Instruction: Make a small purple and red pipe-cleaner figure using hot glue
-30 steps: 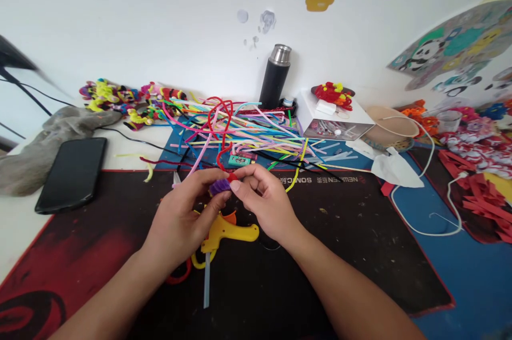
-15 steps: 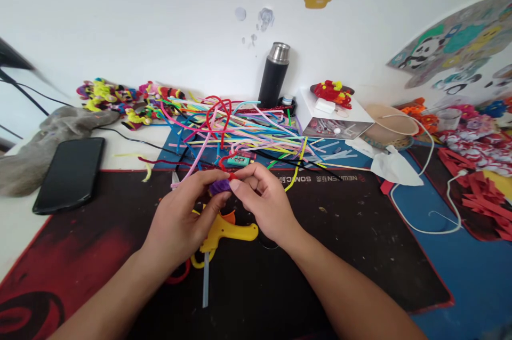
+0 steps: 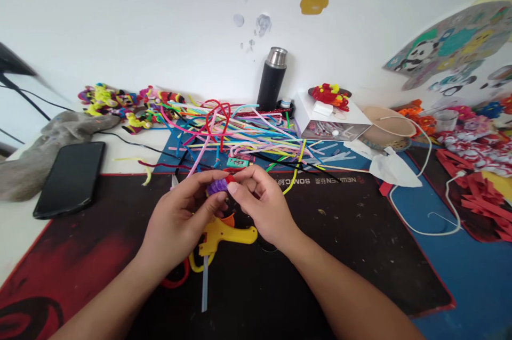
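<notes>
Between the fingertips of both hands is a small purple fuzzy pipe-cleaner piece [image 3: 217, 186], with a red pipe cleaner [image 3: 230, 178] at its right end. My left hand [image 3: 180, 217] pinches the purple part between thumb and fingers. Thumb and fingers of my right hand [image 3: 262, 201] close on the red part; the fingers partly hide it. Below the hands lies a yellow glue gun [image 3: 230, 233] with a clear glue stick [image 3: 205, 284] sticking out of it. Red-handled scissors [image 3: 178, 278] are partly covered by my left hand.
Loose coloured pipe cleaners [image 3: 240, 129] are heaped behind the hands. A black thermos [image 3: 272, 81] and a white box [image 3: 336, 121] stand by the wall. A black phone [image 3: 70, 177] lies at left, finished fuzzy figures [image 3: 108, 100] behind it. A white cable [image 3: 404, 223] loops at right.
The red pipe cleaner stood up above the fingers in a curl; now it lies down against the purple piece. Both hands stay close together in nearly the same place.
</notes>
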`<action>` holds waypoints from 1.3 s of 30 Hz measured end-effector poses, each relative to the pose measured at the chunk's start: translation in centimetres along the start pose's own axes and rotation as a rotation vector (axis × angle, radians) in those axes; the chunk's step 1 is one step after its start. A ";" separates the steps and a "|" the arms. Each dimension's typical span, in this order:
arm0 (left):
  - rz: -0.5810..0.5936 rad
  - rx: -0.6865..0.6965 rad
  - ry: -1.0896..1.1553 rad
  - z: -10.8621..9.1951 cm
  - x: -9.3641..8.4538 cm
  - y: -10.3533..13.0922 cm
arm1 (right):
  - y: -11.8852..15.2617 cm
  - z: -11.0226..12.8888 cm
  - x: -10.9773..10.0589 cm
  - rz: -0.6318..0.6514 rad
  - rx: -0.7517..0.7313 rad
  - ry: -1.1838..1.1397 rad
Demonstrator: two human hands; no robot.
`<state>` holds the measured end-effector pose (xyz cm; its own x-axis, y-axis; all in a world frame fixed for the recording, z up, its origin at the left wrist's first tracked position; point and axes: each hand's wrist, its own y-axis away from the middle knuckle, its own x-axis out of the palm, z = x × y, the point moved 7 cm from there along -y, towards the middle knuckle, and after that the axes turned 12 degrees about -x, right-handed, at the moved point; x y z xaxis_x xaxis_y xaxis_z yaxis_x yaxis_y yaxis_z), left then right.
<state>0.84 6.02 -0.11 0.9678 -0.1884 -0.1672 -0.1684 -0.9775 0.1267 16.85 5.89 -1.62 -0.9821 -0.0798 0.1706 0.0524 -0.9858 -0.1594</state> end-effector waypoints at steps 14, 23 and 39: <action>0.164 -0.374 0.675 1.1 0.0 -1.3 | -0.5 1.4 -1.2 0.021 -0.099 0.168; 0.174 -0.399 0.710 1.3 0.1 -1.3 | -0.2 0.5 -0.6 0.112 -0.089 0.397; 0.075 -0.376 0.745 1.3 -1.7 -1.7 | -0.1 0.4 -0.4 0.196 -0.071 0.585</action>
<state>-0.81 7.88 -1.28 0.8491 -0.0109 0.5282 -0.2915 -0.8434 0.4512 17.27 5.99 -1.29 -0.8931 -0.1445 -0.4260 0.2494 -0.9472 -0.2016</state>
